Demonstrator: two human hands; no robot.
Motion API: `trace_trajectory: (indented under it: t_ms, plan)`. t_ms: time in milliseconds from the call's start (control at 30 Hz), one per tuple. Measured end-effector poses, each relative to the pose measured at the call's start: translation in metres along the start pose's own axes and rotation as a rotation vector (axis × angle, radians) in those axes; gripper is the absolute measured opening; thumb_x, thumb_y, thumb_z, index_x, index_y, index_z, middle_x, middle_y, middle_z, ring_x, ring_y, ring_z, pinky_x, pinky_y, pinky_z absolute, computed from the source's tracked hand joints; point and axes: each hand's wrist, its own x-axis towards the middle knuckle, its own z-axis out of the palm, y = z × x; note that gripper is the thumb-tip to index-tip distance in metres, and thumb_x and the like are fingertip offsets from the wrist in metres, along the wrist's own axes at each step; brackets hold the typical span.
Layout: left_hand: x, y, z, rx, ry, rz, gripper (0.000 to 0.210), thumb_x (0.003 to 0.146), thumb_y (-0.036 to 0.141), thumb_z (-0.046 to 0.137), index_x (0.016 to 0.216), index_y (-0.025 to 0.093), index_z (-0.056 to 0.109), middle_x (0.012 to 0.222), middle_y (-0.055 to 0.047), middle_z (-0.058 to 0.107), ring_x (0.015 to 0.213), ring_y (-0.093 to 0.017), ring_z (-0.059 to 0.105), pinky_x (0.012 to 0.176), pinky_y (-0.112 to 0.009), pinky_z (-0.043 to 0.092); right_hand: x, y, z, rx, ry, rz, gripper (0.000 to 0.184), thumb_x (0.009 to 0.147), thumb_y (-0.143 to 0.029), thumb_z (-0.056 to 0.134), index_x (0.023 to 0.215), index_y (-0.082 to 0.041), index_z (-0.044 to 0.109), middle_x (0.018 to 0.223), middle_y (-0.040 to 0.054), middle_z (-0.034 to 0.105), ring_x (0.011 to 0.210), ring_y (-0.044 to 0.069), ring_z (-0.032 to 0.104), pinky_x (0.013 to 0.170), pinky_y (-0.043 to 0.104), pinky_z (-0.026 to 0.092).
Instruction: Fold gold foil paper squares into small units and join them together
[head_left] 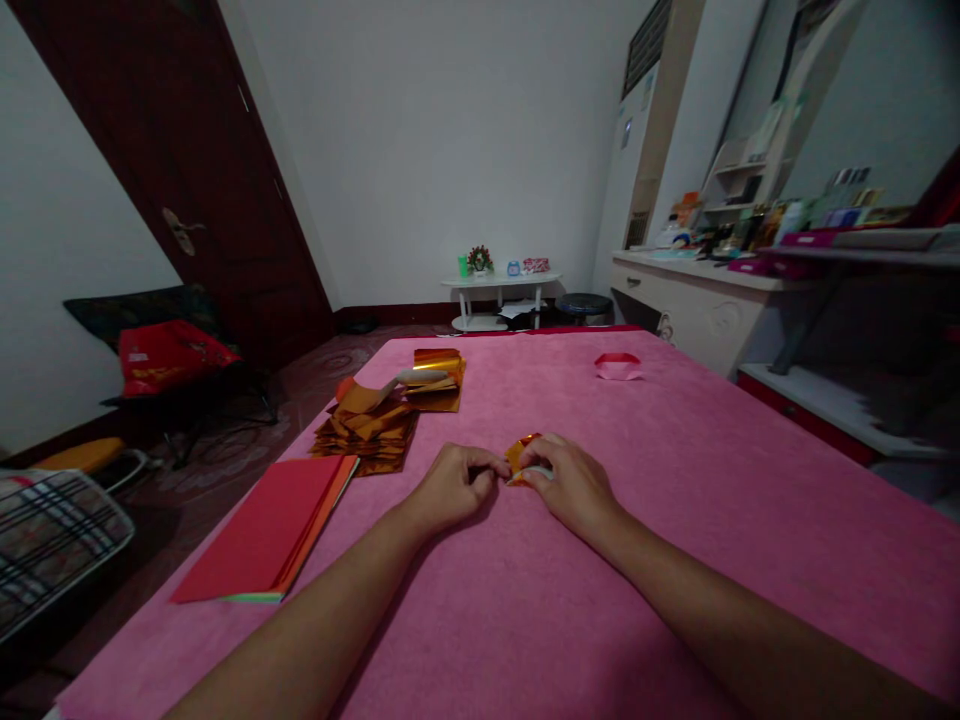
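Just above the middle of the pink-covered table, a small piece of gold foil paper (516,455) is between my two hands, folded, with a pale underside showing. My right hand (574,478) pinches it from the right between thumb and fingers. From the left, my left hand (457,482) has its fingers curled and its fingertips at the paper's left edge; part of the paper is hidden by the fingers. A stack of folded gold foil papers (375,445) lies beyond my left hand, with a second shiny gold foil stack (442,395) behind it.
Red and orange paper sheets (262,525) lie at the table's left edge. A small folded pink-red paper piece (619,367) sits at the far right of the pink cloth (675,560). A chair with a red bag (176,355) stands left; a cluttered dresser (690,290) stands right.
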Motion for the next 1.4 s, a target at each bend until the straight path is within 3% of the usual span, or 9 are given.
trace_trajectory:
  t_ms: [200,400,633,800,1067,1267,1400]
  plan:
    - [-0.001,0.015,0.007,0.246,-0.051,0.087,0.016,0.080,0.017,0.055,0.085,0.016,0.070,0.078,-0.005,0.070,0.071,-0.015,0.062,0.068,-0.024,0.045,0.000,-0.003,0.000,-0.035,0.024,0.052,0.010,0.069,-0.016,0.066,0.073,-0.023,0.060,0.083,-0.0020,0.061,0.079,0.014,0.055,0.065,0.024,0.036]
    - [-0.002,0.019,0.020,0.449,-0.021,0.060,0.016,0.083,0.019,0.052,0.080,0.017,0.068,0.078,-0.006,0.069,0.072,-0.016,0.062,0.067,-0.024,0.043,0.001,-0.001,0.000,-0.002,0.028,0.053,0.009,0.069,-0.014,0.063,0.071,-0.022,0.061,0.082,-0.0016,0.062,0.078,0.014,0.055,0.065,0.024,0.037]
    - [-0.003,0.021,0.019,0.482,0.023,0.061,0.016,0.083,0.021,0.052,0.076,0.017,0.066,0.076,-0.006,0.067,0.067,-0.015,0.060,0.061,-0.023,0.040,0.003,0.009,-0.005,0.229,0.009,0.095,0.007,0.071,-0.015,0.055,0.074,-0.020,0.059,0.072,-0.0023,0.061,0.061,0.011,0.054,0.056,0.023,0.039]
    - [-0.002,0.019,0.019,0.415,0.041,0.035,0.015,0.082,0.023,0.055,0.084,0.019,0.070,0.080,-0.005,0.070,0.071,-0.016,0.062,0.064,-0.024,0.043,-0.002,0.004,-0.011,0.124,0.014,0.043,0.009,0.067,-0.016,0.061,0.061,-0.018,0.055,0.077,0.0003,0.056,0.068,0.011,0.053,0.061,0.023,0.040]
    - [-0.002,0.017,0.020,0.366,0.072,0.015,0.013,0.080,0.023,0.059,0.085,0.019,0.070,0.081,-0.005,0.071,0.072,-0.017,0.063,0.064,-0.024,0.044,0.001,0.004,-0.004,-0.010,-0.011,0.079,0.011,0.069,-0.012,0.058,0.062,-0.020,0.057,0.078,0.0001,0.054,0.070,0.011,0.052,0.061,0.023,0.037]
    - [-0.002,0.021,0.020,0.406,0.031,0.060,0.017,0.082,0.017,0.053,0.081,0.019,0.069,0.078,-0.005,0.068,0.071,-0.015,0.061,0.066,-0.023,0.044,0.001,0.004,0.001,-0.058,0.013,0.067,0.011,0.071,-0.014,0.058,0.063,-0.020,0.057,0.078,-0.0006,0.055,0.069,0.011,0.052,0.059,0.023,0.034]
    - [-0.001,0.019,0.019,0.322,0.081,0.030,0.016,0.079,0.017,0.056,0.086,0.020,0.070,0.082,-0.004,0.069,0.074,-0.016,0.062,0.068,-0.024,0.045,0.001,0.002,-0.001,-0.035,0.016,0.082,0.005,0.070,-0.018,0.062,0.069,-0.022,0.060,0.080,-0.0014,0.056,0.070,0.012,0.052,0.060,0.023,0.034]
